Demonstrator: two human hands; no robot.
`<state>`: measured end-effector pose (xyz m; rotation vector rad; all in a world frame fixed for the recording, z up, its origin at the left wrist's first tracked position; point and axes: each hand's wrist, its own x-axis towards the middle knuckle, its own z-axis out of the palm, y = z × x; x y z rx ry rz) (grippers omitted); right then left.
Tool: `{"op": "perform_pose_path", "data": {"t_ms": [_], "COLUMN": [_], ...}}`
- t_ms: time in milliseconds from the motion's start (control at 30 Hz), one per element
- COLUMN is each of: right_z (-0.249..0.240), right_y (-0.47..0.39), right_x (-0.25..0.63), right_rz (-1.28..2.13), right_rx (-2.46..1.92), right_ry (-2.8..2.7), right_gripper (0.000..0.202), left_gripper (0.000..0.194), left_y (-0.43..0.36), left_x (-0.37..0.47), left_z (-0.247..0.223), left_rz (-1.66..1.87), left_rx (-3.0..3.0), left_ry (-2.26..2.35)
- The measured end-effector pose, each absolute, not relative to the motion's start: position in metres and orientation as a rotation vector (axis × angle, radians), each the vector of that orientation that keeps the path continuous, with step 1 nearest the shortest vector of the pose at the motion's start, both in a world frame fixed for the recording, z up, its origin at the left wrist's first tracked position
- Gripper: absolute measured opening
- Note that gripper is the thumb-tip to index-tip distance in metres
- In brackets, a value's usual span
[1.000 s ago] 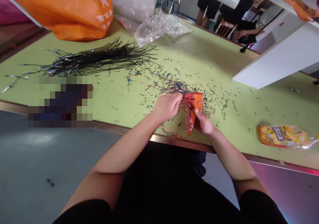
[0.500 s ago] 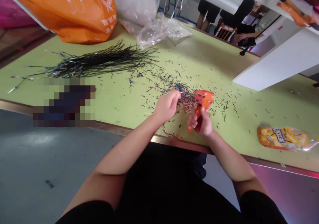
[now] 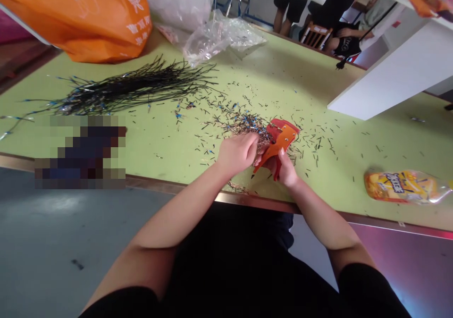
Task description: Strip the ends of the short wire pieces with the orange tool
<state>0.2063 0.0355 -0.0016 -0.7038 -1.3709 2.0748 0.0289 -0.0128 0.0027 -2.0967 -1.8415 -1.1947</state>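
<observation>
Right hand (image 3: 287,171): fingers are gripping an orange-and-red tool (image 3: 283,138) by its handles near the front edge of a green table (image 3: 332,181).
Left hand (image 3: 238,154): fingers are curling beside the tool; cannot tell whether they are holding anything.
Clippings (image 3: 250,121): black and blue bits are littering the table.
Wire bundle (image 3: 138,83): black strands are lying farther left, near an orange bag (image 3: 102,25).

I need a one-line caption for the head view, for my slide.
Right hand grips an orange-red tool beside the curled left hand, near scattered wire clippings on a green table.
</observation>
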Motion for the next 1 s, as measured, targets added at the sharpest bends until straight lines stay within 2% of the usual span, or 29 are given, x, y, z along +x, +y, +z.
{"op": "perform_pose_path", "data": {"t_ms": [167, 533, 733, 1000], "right_z": [-0.011, -0.034, -0.040, -0.046], "right_y": [0.035, 0.039, 0.040, 0.040], "right_x": [0.205, 0.213, 0.213, 0.214], "right_rz": [2.010, 1.887, 1.799, 1.547], "right_rx": [-0.789, -0.805, -0.932, -1.051], "right_ry": [-1.379, -1.451, -1.590, -1.719], "right_gripper": [0.072, 0.071, 0.084, 0.085], "left_gripper": [0.023, 0.021, 0.021, 0.022], "left_y": [-0.016, -0.015, -0.016, -0.015], "left_x": [0.036, 0.038, 0.040, 0.044], "left_z": [0.006, 0.004, 0.007, 0.002], "left_rz": [-1.159, -1.125, -1.121, -1.096], "left_rx": [-2.149, -2.053, -2.075, -2.116], "left_ry": [-1.695, -1.753, -1.673, -1.642]}}
